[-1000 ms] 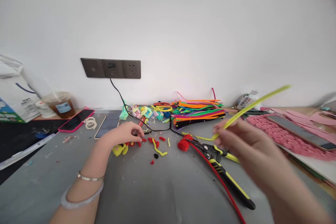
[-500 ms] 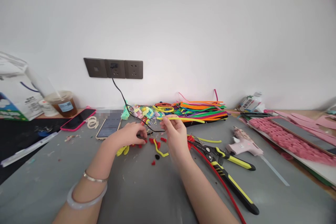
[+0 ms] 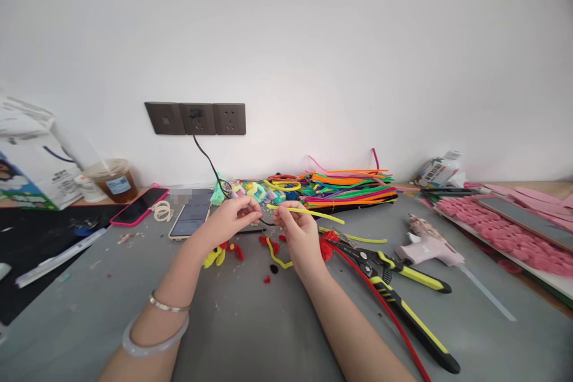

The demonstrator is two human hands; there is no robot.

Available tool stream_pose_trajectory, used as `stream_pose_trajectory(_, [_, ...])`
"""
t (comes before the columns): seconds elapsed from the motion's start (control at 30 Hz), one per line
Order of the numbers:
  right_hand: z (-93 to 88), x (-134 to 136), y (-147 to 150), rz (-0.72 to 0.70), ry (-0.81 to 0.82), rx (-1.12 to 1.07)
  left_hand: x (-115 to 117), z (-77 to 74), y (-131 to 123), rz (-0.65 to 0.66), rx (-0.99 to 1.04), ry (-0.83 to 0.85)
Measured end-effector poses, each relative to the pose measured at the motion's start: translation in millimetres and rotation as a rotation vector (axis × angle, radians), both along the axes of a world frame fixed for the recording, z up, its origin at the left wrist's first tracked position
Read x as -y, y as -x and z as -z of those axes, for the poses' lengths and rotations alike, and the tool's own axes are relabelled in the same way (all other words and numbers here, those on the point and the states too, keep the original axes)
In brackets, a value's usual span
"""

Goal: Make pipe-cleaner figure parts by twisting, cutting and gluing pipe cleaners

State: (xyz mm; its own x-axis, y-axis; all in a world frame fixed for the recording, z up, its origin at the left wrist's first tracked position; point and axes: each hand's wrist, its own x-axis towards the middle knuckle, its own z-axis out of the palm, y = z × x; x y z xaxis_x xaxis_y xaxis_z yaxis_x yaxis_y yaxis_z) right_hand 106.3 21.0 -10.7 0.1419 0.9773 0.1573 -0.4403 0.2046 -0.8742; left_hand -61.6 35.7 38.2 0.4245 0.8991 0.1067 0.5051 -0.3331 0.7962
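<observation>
The yellow strip [image 3: 320, 214] is just right of the frame's centre, raised above the table, its free end pointing right. We have it pinched near its left end between the thumb and fingers of our right hand [image 3: 301, 237]. Our left hand [image 3: 235, 219] is just left of it, curled, thumb and forefinger tips close together; whether anything sits between them we cannot tell.

As for progress, our held strip is nearly straight, with no coil in it. Below centre we see a yellow piece [image 3: 278, 259] already bent, and right of our right wrist a red coil [image 3: 327, 246], wound at one end while its long red tail [image 3: 396, 313] runs unwound to the lower right. How much is left, we cannot judge.

Beside that tail lie the pliers [image 3: 407, 311], with handles spread, and farther right the glue gun [image 3: 432, 250]. Behind our hands sits a bundle of coloured strips [image 3: 353, 196].
</observation>
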Motion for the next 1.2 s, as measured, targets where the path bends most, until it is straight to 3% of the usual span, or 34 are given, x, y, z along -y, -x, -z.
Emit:
stream_pose_trajectory(0.13, [-1.7, -1, -1, -0.024, -0.007, -0.053, -3, 6.5, -9, -0.039, 0.212, -0.046])
stream_pose_trajectory(0.37, [-2.0, -1, -1, -0.034, -0.040, -0.030, -2, 8.0, -20, -0.082, 0.419, 0.101])
stream_pose_trajectory(0.57, [-1.2, -2, -3, -0.098, -0.062, -0.013, 2, 7.6, -25, -0.086, 0.479, 0.172])
stream_pose_trajectory(0.77, [-1.1, -3, -5, -0.104, -0.012, -0.021, 1, 8.0, -25, -0.077, 0.616, 0.131])
stream_pose_trajectory(1.0, [-0.4, -3, -5, -0.131, -0.019, -0.024, 1, 8.1, -25, -0.116, 0.667, 0.132])
stream_pose_trajectory(1.2, [-2.7, 0, -4, -0.165, -0.040, -0.034, 1, 9.5, -23, -0.072, 0.659, 0.092])
